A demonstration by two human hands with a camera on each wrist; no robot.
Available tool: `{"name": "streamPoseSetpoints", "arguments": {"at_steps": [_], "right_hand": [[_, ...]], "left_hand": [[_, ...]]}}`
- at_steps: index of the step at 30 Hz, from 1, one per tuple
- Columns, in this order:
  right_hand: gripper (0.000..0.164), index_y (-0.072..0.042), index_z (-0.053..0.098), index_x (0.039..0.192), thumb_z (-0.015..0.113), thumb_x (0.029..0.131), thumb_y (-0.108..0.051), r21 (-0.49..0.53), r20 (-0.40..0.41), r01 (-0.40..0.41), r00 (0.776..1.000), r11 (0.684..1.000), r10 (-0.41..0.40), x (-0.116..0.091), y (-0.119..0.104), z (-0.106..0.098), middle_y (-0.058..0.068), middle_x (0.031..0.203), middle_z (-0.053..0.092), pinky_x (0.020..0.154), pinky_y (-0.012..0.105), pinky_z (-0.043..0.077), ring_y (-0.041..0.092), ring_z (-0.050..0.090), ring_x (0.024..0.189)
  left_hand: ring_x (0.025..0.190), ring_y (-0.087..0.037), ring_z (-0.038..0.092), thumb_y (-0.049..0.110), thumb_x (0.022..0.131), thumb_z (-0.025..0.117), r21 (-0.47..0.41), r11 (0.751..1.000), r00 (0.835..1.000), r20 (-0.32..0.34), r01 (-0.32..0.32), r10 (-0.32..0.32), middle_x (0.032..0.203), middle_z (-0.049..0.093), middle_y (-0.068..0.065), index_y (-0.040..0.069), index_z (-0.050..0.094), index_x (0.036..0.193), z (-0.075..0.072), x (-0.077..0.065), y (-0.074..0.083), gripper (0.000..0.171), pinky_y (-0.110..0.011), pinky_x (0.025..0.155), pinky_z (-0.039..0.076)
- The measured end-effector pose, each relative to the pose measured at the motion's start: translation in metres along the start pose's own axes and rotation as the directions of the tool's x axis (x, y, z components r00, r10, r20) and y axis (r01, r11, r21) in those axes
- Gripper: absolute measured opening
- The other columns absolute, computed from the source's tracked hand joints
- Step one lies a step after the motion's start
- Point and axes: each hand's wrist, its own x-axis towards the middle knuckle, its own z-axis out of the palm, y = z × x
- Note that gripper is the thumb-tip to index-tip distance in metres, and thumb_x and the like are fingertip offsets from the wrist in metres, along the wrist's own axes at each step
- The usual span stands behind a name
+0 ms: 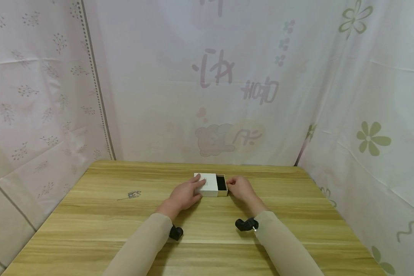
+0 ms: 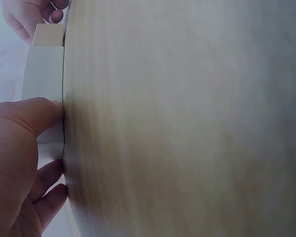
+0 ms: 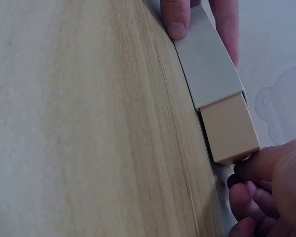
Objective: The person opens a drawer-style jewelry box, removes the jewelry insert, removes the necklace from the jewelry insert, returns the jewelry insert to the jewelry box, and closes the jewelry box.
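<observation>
A white sliding box lies on the wooden table, its inner tray drawn partly out at the right and showing a black inside. My left hand grips the white sleeve, thumb against the near side and fingers over the top. At the tray's right end is my right hand, with thumb and curled fingers pinching at that end. The right wrist view shows the tan side of the tray beyond the sleeve, and my right fingertips at its lower edge; what they pinch there is partly hidden.
A small silvery metal piece with a thin tail lies on the table left of my left hand. Patterned white curtains hang behind the table and on both sides.
</observation>
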Motion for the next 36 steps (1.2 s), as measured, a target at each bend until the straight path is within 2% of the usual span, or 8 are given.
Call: {"name": "streamPoseSetpoints", "arguments": {"at_steps": [10, 26, 36], "right_hand": [[0.018, -0.003, 0.082, 0.112, 0.068, 0.106, -0.013, -0.021, -0.006, 0.011, 1.000, 1.000, -0.011, 0.002, -0.001, 0.004, 0.013, 0.112, 0.081, 0.101, 0.051, 0.059, 0.029, 0.072, 0.104], [0.017, -0.004, 0.082, 0.111, 0.070, 0.105, -0.013, -0.013, -0.019, 0.009, 1.000, 1.000, -0.009, 0.004, -0.008, 0.013, 0.013, 0.111, 0.081, 0.103, 0.051, 0.058, 0.029, 0.072, 0.106], [0.016, -0.003, 0.082, 0.110, 0.070, 0.105, -0.013, -0.027, -0.019, 0.033, 0.999, 0.999, -0.034, 0.006, -0.014, 0.020, 0.012, 0.110, 0.081, 0.100, 0.051, 0.060, 0.029, 0.073, 0.104]], "left_hand": [[0.151, -0.037, 0.057, 0.019, 0.105, 0.075, 0.013, 1.000, 1.000, -0.013, -0.011, 0.011, 0.176, 0.042, -0.013, 0.019, 0.055, 0.164, 0.004, 0.003, -0.005, 0.062, -0.055, 0.113, 0.056], [0.152, -0.037, 0.056, 0.017, 0.106, 0.074, 0.013, 1.000, 1.000, -0.012, 0.003, -0.003, 0.175, 0.042, -0.014, 0.018, 0.055, 0.164, 0.001, 0.001, 0.000, 0.061, -0.055, 0.114, 0.055], [0.150, -0.038, 0.058, 0.017, 0.106, 0.073, 0.013, 0.999, 0.998, -0.039, -0.041, 0.041, 0.174, 0.044, -0.016, 0.020, 0.054, 0.165, 0.001, 0.001, -0.003, 0.062, -0.054, 0.114, 0.056]]}}
